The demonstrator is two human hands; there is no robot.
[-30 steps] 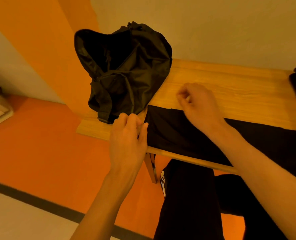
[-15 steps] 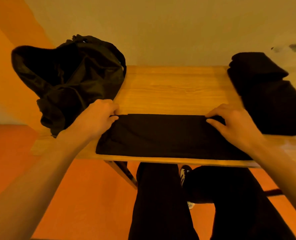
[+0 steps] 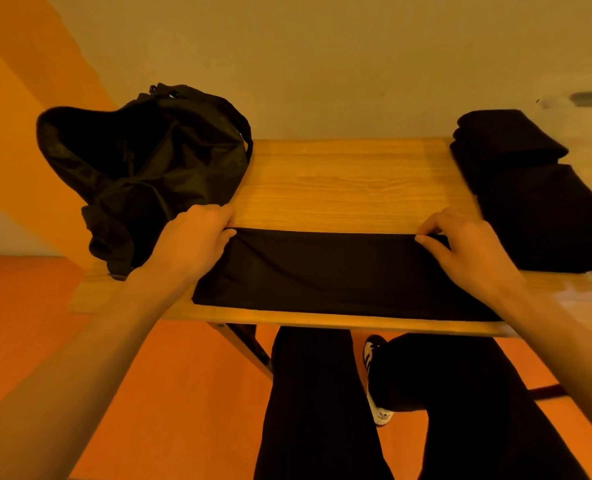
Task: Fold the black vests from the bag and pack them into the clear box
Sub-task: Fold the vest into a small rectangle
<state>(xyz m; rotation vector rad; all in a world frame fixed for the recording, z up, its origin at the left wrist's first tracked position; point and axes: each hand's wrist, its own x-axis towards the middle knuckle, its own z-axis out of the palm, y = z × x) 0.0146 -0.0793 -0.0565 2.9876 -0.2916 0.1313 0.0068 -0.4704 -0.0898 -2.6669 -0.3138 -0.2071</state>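
Black vest (image 3: 339, 275) flat on my bench (image 3: 350, 181): left hand (image 3: 194, 237) pinches its far edge at nine o'clock, right hand (image 3: 467, 247) at three, pulling it taut to fold.

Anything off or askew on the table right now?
Nothing spilled or damaged. Only oddity: the bag slumps open and seems to hang past the left end of the table. The black vest lies as a flat strip, slightly creased near the left hand; it and the right hand pinch its far edge.
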